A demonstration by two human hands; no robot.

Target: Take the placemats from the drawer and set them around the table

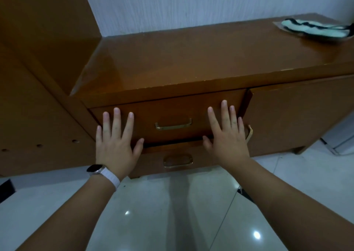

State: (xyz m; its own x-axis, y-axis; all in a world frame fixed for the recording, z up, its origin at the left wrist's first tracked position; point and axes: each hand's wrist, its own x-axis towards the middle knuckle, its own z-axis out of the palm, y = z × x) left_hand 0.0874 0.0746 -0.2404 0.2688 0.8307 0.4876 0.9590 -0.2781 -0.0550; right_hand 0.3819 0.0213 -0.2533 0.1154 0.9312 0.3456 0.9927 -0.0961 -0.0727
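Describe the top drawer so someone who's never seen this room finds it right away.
Find the orange-brown wooden sideboard against the white wall. The top drawer sits just under its glossy top, left of the cupboard door. Unlike the lower drawer, it has two open hands spread on its front.

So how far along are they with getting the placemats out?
Hardly started, it seems. No placemats show, and no table to set. Both hands, left hand and right hand, lie open with spread fingers over the upper drawer, gripping nothing; its handle is untouched. Everything is left: taking the mats and laying them out.
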